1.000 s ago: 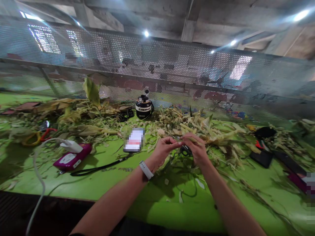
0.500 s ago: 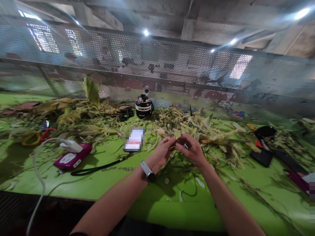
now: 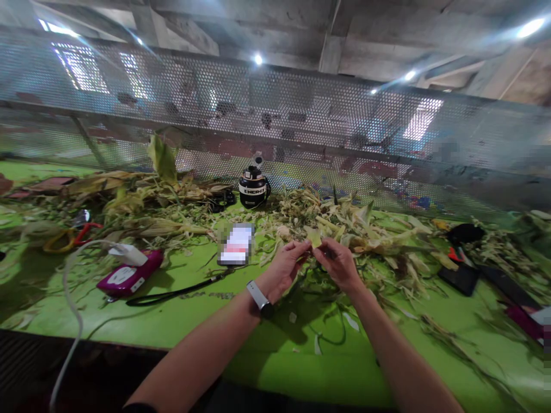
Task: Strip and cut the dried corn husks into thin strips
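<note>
My left hand (image 3: 289, 265), with a watch (image 3: 259, 298) on its wrist, is closed in a pinch above the green table. Close beside it, my right hand (image 3: 338, 264) pinches too, its fingertips almost meeting those of the left. A small pale yellow-green piece of corn husk (image 3: 315, 237) shows between the two sets of fingertips. The fingers cover its lower edge. Behind the hands lies a loose heap of dried corn husks and shreds (image 3: 365, 229).
A phone (image 3: 236, 244) and a black bottle (image 3: 252, 188) stand left of centre. A magenta power strip (image 3: 129, 274) with a white plug and cable is at left, near scissors (image 3: 88, 232). More husks (image 3: 129, 189) pile behind. Perforated metal panel (image 3: 275, 126) borders the table's back.
The yellow-green husk piece now shows more plainly between the fingertips, and the right hand's fingers have shifted slightly. The whole view has moved a little.
</note>
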Demonstrator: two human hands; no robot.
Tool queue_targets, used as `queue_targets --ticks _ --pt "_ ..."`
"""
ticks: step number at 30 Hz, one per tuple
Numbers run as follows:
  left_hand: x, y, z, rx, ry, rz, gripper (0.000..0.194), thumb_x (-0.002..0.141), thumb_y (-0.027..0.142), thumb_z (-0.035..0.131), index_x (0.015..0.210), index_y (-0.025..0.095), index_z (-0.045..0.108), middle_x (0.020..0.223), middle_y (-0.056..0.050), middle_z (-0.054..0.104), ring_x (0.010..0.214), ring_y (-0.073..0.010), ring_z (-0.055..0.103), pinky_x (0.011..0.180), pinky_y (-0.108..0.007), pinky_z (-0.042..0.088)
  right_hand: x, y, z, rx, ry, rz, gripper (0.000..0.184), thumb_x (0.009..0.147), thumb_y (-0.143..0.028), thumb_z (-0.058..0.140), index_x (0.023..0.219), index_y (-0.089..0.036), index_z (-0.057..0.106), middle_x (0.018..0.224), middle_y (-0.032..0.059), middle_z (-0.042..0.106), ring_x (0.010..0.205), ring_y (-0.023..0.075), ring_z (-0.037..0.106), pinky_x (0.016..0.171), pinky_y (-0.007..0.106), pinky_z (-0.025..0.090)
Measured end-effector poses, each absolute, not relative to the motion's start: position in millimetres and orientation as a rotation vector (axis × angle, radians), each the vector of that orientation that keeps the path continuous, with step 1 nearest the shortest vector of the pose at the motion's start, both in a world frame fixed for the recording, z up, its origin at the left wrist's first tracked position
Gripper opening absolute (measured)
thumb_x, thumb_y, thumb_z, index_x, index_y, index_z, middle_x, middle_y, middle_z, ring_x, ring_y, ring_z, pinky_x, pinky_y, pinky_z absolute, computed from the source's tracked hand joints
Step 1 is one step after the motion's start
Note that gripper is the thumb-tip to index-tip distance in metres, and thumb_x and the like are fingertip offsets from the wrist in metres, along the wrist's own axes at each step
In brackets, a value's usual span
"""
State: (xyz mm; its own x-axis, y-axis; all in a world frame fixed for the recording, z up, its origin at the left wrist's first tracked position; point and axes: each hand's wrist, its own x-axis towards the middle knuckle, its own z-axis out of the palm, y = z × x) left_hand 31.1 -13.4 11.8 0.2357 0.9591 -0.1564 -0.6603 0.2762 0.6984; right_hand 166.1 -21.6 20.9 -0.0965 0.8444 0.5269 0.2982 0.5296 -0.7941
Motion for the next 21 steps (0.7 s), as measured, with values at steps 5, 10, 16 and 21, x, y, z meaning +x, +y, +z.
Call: queue_targets --ticks 5,10,16,21 --pt "30 -18 20 0.739 0.679 1.234 0.03 0.042 0.03 0.086 0.056 0.016 0.064 0.062 0.0 0.062 0.062 -0.0101 0.055 0.066 -0.023 0.044 170 -19 23 -0.96 -1.507 0.823 0.018 0.063 -0.035 0.071 0.069 -0.019 0.067 0.062 0.0003 0.063 0.056 0.0139 0.055 0.058 0.026 0.048" --pt "29 -19 23 0.91 0.729 1.333 0.032 0.045 0.035 0.084 0.058 0.014 0.064 0.059 0.002 0.061 0.059 -0.0085 0.051 0.062 -0.023 0.041 174 -18 25 -0.944 -1.463 0.947 0.021 0.059 -0.037 0.075 0.07 -0.02 0.068 0.061 -0.0003 0.064 0.054 0.0137 0.056 0.057 0.027 0.048" --pt "27 -19 22 0.959 0.742 1.323 0.034 0.049 0.039 0.082 0.061 0.015 0.06 0.057 0.005 0.056 0.054 -0.007 0.049 0.053 -0.02 0.038 173 -20 23 -0.934 -1.541 0.763 0.02 0.068 -0.035 0.07 0.083 -0.022 0.071 0.08 0.0034 0.066 0.071 0.0171 0.06 0.067 0.029 0.049" --pt "27 -21 24 0.977 0.716 1.224 0.038 0.051 0.041 0.081 0.064 0.015 0.058 0.06 0.0 0.064 0.058 -0.0117 0.06 0.051 -0.02 0.038 173 -21 25 -0.963 -1.562 0.475 0.011 0.073 -0.032 0.066 0.074 -0.022 0.07 0.071 0.0022 0.061 0.068 0.0158 0.055 0.064 0.027 0.045"
